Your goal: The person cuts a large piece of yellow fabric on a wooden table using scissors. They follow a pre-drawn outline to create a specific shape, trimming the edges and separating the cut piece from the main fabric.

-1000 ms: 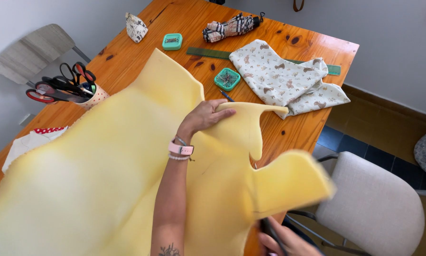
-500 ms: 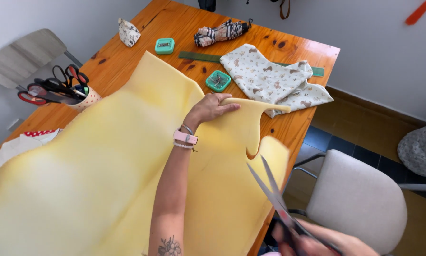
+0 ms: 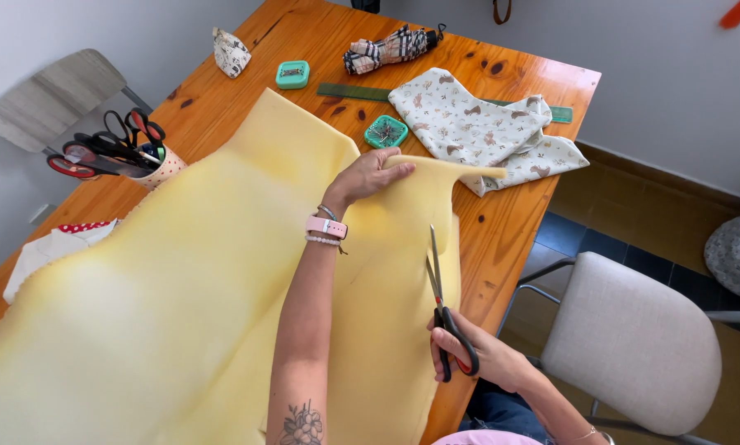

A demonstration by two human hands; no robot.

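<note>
Head view shows the yellow foam sheet (image 3: 180,288) spread over the wooden table (image 3: 518,222), soft, light and floppy, so the left hand (image 3: 370,175) presses flat fingers near its edge while the right hand (image 3: 481,358), fingers closed through the handles, holds the scissors (image 3: 442,309) with blades slightly apart.

Single head cam, steep downward view.
Looks forward along the wooden table (image 3: 543,91) from the near edge, close over the person's own arms; no second view to overlap.

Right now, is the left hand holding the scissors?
No, the scissors are in the right hand, while the left hand presses on the yellow foam sheet.
</note>
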